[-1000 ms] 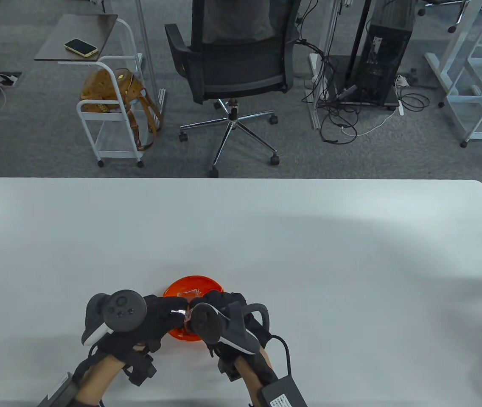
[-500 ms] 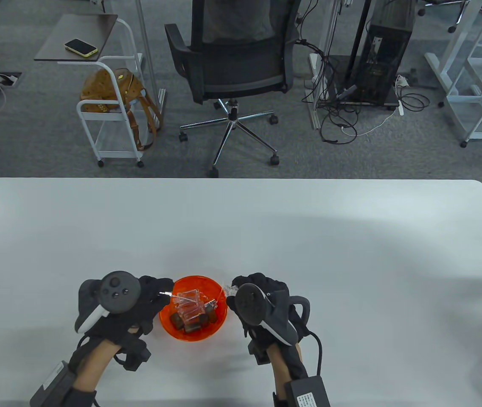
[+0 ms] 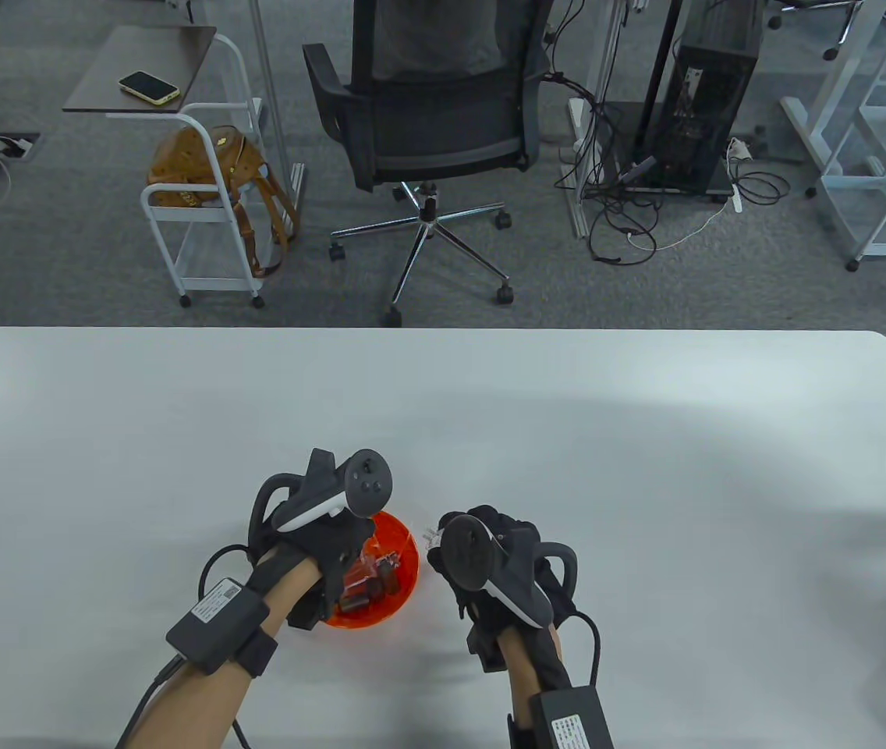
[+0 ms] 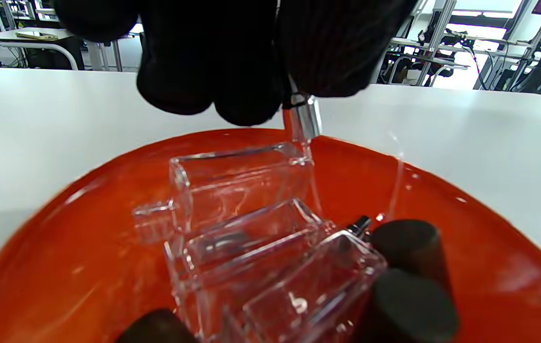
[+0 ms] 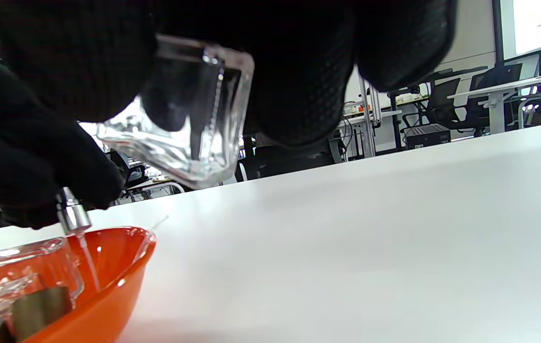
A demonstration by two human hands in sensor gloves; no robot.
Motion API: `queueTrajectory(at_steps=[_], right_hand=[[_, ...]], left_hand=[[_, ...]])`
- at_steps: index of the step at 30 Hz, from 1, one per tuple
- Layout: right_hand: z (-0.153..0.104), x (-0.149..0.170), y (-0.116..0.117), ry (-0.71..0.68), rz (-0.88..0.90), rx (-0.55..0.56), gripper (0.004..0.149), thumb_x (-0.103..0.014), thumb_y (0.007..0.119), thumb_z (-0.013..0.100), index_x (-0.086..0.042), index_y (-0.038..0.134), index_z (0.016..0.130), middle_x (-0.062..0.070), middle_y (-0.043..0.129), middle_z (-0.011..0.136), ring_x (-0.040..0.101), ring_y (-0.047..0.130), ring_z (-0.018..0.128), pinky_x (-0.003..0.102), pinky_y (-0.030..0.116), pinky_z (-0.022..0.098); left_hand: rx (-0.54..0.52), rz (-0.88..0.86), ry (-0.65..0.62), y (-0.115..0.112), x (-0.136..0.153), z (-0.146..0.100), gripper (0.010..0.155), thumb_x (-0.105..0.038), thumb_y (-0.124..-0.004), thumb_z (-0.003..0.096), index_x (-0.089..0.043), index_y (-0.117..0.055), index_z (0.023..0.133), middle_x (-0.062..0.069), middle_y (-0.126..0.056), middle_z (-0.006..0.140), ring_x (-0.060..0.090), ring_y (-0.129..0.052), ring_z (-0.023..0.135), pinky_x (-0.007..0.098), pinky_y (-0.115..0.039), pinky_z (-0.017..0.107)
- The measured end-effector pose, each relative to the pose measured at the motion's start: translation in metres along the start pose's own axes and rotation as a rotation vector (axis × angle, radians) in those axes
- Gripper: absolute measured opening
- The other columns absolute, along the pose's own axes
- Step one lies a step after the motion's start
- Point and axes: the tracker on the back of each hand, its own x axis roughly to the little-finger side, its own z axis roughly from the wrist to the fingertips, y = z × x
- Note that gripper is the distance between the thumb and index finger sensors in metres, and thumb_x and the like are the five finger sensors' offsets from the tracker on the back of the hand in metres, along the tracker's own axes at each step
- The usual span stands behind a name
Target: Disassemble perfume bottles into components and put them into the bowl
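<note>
Table view: the left hand (image 3: 326, 538) has moved from beside the orange bowl (image 3: 404, 581) to above it; the right hand (image 3: 490, 562) stays right of it on the desk (image 3: 646, 468).

Left wrist view: fingertips pinch the spray pump (image 4: 306, 119), tube pointing down into the bowl, over glass bottles (image 4: 241, 186) lying horizontally.

Right wrist view: fingers grasp a tilted clear glass bottle (image 5: 189, 119).

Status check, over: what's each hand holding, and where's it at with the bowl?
Left hand over orange bowl, pinching spray pump, tube hanging down. Right hand grips clear bottle beside bowl, above table. Bowl already holds bottles and caps. Nothing in the way.
</note>
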Motion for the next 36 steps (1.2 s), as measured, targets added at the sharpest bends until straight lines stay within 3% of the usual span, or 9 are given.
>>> queueTrajectory(at_steps=[6, 12, 19, 24, 26, 31, 36], right_hand=[[0.0, -0.002, 0.0, -0.002, 0.002, -0.011, 0.056, -0.052, 0.085, 0.031, -0.027, 0.084, 0.081, -0.003, 0.093, 0.079, 0.013, 0.103, 0.058, 0.052, 0.079, 0.06], [-0.001, -0.008, 0.005, -0.024, -0.01, -0.021, 0.055, -0.051, 0.085, 0.031, -0.027, 0.085, 0.081, -0.003, 0.093, 0.079, 0.013, 0.103, 0.059, 0.052, 0.079, 0.06], [-0.003, -0.021, 0.008, -0.06, -0.004, -0.026, 0.056, -0.045, 0.085, 0.035, -0.028, 0.078, 0.088, -0.001, 0.087, 0.088, 0.015, 0.1, 0.066, 0.053, 0.076, 0.062], [0.001, -0.05, 0.008, -0.098, -0.063, 0.026, 0.056, -0.042, 0.087, 0.035, -0.03, 0.077, 0.089, -0.003, 0.087, 0.089, 0.014, 0.1, 0.068, 0.053, 0.076, 0.063], [0.01, -0.066, 0.011, -0.099, -0.133, 0.029, 0.057, -0.043, 0.089, 0.033, -0.03, 0.079, 0.088, -0.003, 0.091, 0.086, 0.012, 0.102, 0.065, 0.052, 0.078, 0.062], [0.04, -0.097, 0.033, -0.015, -0.287, -0.055, 0.058, -0.046, 0.09, 0.031, -0.027, 0.082, 0.085, -0.002, 0.096, 0.08, 0.011, 0.105, 0.057, 0.05, 0.081, 0.058], [0.05, -0.112, 0.054, 0.033, -0.376, -0.129, 0.059, -0.048, 0.09, 0.03, -0.026, 0.084, 0.084, -0.002, 0.099, 0.075, 0.011, 0.105, 0.051, 0.051, 0.082, 0.056]], left_hand=[[-0.071, -0.009, 0.032, 0.005, 0.016, -0.014, 0.059, -0.037, -0.079, 0.0455, -0.024, -0.077, 0.103, 0.015, -0.093, 0.093, 0.039, -0.09, 0.081, 0.062, -0.061, 0.066], [-0.151, -0.12, 0.037, 0.007, 0.055, -0.051, 0.059, -0.04, -0.077, 0.0456, -0.021, -0.08, 0.102, 0.017, -0.092, 0.095, 0.04, -0.09, 0.081, 0.062, -0.061, 0.066], [-0.233, -0.255, 0.031, -0.023, 0.102, -0.097, 0.061, -0.045, -0.076, 0.0454, -0.02, -0.081, 0.101, 0.018, -0.093, 0.096, 0.042, -0.091, 0.083, 0.063, -0.062, 0.065], [-0.154, -0.345, 0.023, -0.04, 0.11, -0.099, 0.062, -0.046, -0.076, 0.0455, -0.018, -0.081, 0.101, 0.02, -0.091, 0.097, 0.043, -0.089, 0.084, 0.063, -0.062, 0.065], [-0.186, -0.349, 0.018, -0.041, 0.111, -0.096, 0.062, -0.046, -0.076, 0.045, -0.018, -0.082, 0.101, 0.02, -0.092, 0.096, 0.043, -0.09, 0.083, 0.064, -0.062, 0.065], [-0.121, -0.347, 0.006, -0.045, 0.113, -0.093, 0.062, -0.046, -0.076, 0.045, -0.018, -0.083, 0.1, 0.02, -0.092, 0.097, 0.044, -0.09, 0.084, 0.064, -0.062, 0.065], [-0.121, -0.372, 0.003, -0.043, 0.116, -0.095, 0.063, -0.046, -0.076, 0.0451, -0.017, -0.083, 0.1, 0.021, -0.092, 0.097, 0.044, -0.09, 0.084, 0.064, -0.062, 0.065]])
